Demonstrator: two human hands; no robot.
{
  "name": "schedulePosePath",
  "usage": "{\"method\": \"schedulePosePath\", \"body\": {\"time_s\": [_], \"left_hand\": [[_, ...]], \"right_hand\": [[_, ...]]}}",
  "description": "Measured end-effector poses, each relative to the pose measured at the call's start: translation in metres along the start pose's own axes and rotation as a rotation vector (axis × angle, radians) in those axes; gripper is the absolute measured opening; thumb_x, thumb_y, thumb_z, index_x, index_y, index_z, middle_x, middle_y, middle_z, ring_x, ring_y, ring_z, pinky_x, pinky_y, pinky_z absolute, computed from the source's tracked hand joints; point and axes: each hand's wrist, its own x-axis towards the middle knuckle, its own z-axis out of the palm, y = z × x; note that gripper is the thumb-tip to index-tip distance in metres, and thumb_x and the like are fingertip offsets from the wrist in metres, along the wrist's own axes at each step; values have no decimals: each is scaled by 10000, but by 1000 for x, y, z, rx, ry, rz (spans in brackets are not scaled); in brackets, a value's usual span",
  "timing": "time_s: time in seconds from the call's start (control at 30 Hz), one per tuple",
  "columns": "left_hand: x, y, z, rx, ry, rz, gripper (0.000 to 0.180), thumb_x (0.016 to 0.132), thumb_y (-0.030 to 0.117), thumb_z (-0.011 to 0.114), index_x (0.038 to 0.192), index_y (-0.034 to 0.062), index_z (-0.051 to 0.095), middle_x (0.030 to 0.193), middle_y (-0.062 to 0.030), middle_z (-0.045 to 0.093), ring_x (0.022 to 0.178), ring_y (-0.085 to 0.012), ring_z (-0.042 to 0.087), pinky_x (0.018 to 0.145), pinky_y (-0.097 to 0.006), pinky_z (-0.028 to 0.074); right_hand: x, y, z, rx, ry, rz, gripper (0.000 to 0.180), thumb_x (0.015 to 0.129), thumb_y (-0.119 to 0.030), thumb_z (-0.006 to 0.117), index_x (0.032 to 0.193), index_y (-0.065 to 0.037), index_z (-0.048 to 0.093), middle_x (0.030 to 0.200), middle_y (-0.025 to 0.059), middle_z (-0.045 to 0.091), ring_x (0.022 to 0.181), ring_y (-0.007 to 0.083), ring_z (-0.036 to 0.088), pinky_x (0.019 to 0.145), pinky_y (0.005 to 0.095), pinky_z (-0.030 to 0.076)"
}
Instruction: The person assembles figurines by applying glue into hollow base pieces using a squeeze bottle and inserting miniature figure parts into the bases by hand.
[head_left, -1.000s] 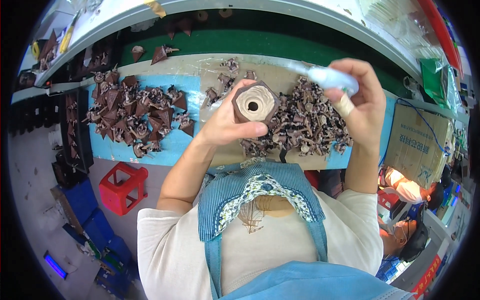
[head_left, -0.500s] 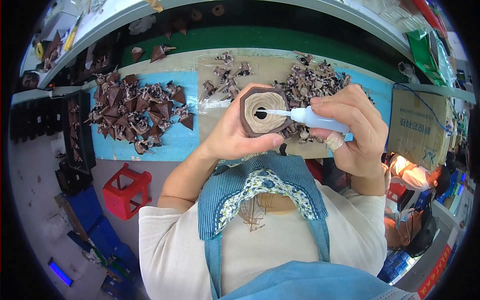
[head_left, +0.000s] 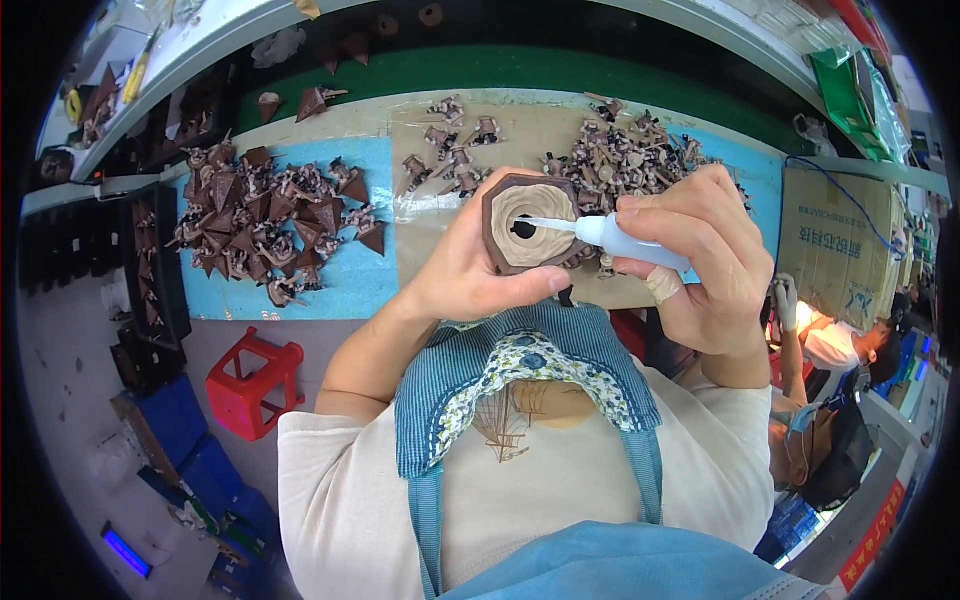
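My left hand (head_left: 455,265) is closed round a brown, many-sided piece (head_left: 507,262) with a beige ridged hollow and a dark hole at its centre. In my right hand (head_left: 715,260) is a translucent squeeze bottle (head_left: 640,243) with a thin white nozzle, held between thumb and fingers. The nozzle tip lies over the edge of the dark hole. Whether any liquid comes out cannot be seen. A pile of small brown figure parts (head_left: 625,150) lies on the table behind my right hand, partly hidden by it.
To the left, a heap of brown pointed parts (head_left: 225,205) covers much of a blue mat (head_left: 345,290). A shelf edge (head_left: 450,12) runs across the far side. On the right stands a cardboard box (head_left: 840,235), with co-workers beyond it. A red stool (head_left: 255,380) is at the left.
Both hands keep their hold, and the bottle has shifted slightly left and down. At the right, a co-worker's gloved hand has come up beside the box.
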Motion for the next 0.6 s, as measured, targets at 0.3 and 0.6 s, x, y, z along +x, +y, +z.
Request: {"method": "schedulePosePath", "body": {"time_s": [0.3,0.6], "left_hand": [[3,9,-16,66,204,-183,619,670,153,825,1149,-16,472,1016,-66,590,937,-133,574,828,-277,474],[4,18,-65,887,356,109,718,709,199,761,1283,-24,392,1103,-176,577,1010,-256,600,815,-314,496]], "right_hand": [[-1,62,20,575,298,519,326,803,-37,695,1057,12,497,973,93,602,793,153,610,745,259,495],[104,178,30,415,556,346,279,816,-15,634,1084,14,560,999,63,615,884,149,605,802,270,467]]}}
